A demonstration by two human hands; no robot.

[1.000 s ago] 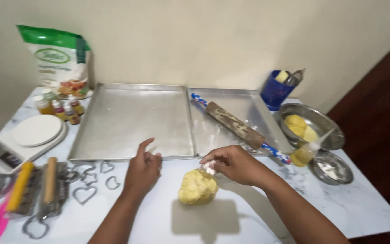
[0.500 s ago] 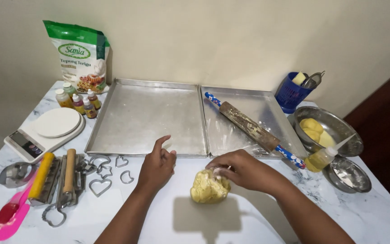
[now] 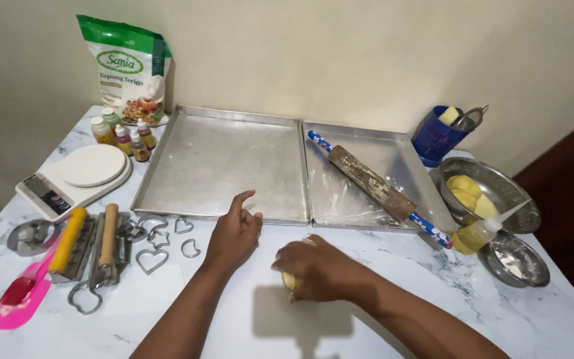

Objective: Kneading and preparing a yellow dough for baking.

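1. A lump of yellow dough (image 3: 291,279) is covered by the right hand (image 3: 317,269), whose fingers are curled down over it; most of the lump is hidden, so the firmness of the grip cannot be told.
2. The dough is seen lying on the marble tabletop (image 3: 533,319), just in front of the seam between two metal baking trays.
3. The left hand (image 3: 234,236) is laid on the tabletop just left of the dough, fingers loosely spread and empty, the forefinger raised toward the rim of the left tray (image 3: 224,163).
4. A rolling pin (image 3: 373,185) with blue patterned handles is laid slantwise in the right tray (image 3: 367,153).
5. Metal cookie cutters (image 3: 161,242), some heart-shaped, are scattered to the left of the left hand.
6. Farther left, a kitchen scale (image 3: 78,179), a pink spatula (image 3: 18,299) and small bottles (image 3: 124,136) are set out, with a flour bag (image 3: 127,70) against the wall.
7. On the right, a steel bowl (image 3: 499,196) holding yellow pieces, probably butter, is placed near a blue cup (image 3: 436,136).
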